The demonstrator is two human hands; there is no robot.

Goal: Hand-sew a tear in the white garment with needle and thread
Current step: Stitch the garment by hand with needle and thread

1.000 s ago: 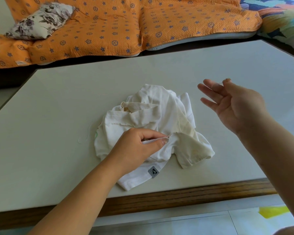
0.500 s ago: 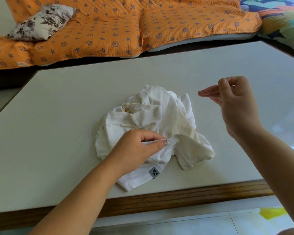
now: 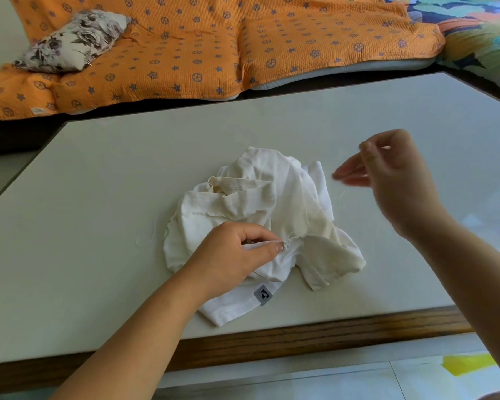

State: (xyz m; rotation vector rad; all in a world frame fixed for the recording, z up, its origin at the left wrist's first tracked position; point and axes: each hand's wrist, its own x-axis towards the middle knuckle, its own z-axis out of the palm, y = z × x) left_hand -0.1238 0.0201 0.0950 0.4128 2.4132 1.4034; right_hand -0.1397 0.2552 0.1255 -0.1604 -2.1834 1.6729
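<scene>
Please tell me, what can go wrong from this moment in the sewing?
1. The left hand pinches only a small fold of the white garment. If the raised right hand pulls hard, the fold may slip or pucker.
2. The right hand is blurred and the needle cannot be made out, so a dropped needle would probably be hard to find on the pale table.
3. A loose thread lies beside the garment and might tangle.

Right hand (image 3: 387,180) motion-blurred; needle and thread too small to tell.
</scene>
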